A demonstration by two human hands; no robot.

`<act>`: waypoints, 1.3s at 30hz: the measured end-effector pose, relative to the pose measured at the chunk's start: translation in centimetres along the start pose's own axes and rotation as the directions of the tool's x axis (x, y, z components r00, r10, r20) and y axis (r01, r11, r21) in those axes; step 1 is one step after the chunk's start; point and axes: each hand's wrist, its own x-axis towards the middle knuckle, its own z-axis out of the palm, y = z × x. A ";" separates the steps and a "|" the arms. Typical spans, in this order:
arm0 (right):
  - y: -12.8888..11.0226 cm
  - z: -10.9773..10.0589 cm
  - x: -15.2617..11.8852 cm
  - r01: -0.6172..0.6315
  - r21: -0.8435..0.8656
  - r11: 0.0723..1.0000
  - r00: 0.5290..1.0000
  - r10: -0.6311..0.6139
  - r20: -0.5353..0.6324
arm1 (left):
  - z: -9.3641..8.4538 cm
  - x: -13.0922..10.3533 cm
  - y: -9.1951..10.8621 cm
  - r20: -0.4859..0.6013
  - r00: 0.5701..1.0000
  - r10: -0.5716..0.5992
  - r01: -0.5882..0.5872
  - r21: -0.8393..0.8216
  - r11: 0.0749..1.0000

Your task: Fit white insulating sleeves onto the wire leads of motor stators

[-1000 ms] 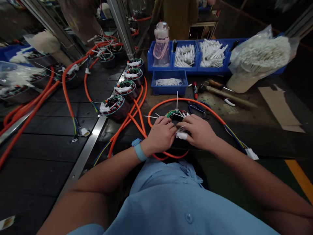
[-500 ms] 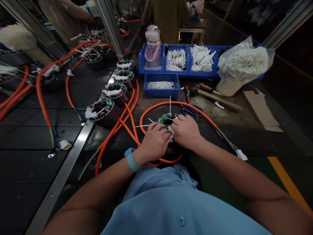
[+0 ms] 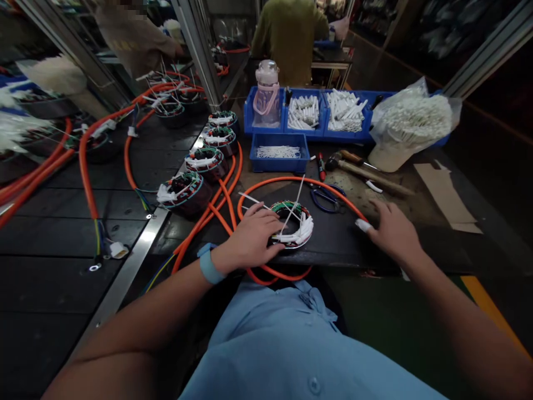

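A ring-shaped wound coil (image 3: 303,232) with white sleeves and loose white ties lies on the dark bench. My left hand (image 3: 256,234) rests on its left side, fingers spread, the thumb at its near edge. Off to the right, my right hand (image 3: 393,229) is held over the bench with fingers apart; its thumb has a white covering on the tip. The thumb is by the right end of an orange cable (image 3: 287,179), which loops around the coil. Blue-handled pliers (image 3: 327,201) lie between the coil and my right hand.
Finished-looking coils (image 3: 187,191) line the metal strip on the left. Behind are a blue tray of ties (image 3: 278,165), bins, a bottle (image 3: 267,97), a hammer (image 3: 375,176), a red marker (image 3: 321,166) and a bagged bundle (image 3: 416,119). Two people are farther back.
My right hand has left the coil and moved far right, its fingers opening. My left hand has shifted slightly left and its fingers have spread. More of the coil shows.
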 end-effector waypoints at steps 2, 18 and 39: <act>2.0 0.5 -1.6 -0.045 -0.121 0.992 0.988 0.062 0.143 | 0.6 -0.2 0.8 -0.115 0.988 -0.103 0.100 -0.025 0.995; 0.2 -0.6 7.5 0.309 -0.022 0.951 0.951 -0.308 0.037 | -0.1 -0.6 0.7 -0.004 0.993 -0.114 0.113 -0.131 0.985; -2.7 -4.4 -1.9 0.499 0.203 0.842 0.771 -0.539 0.340 | -1.0 2.1 1.1 -0.101 0.985 -0.139 0.129 -0.106 0.986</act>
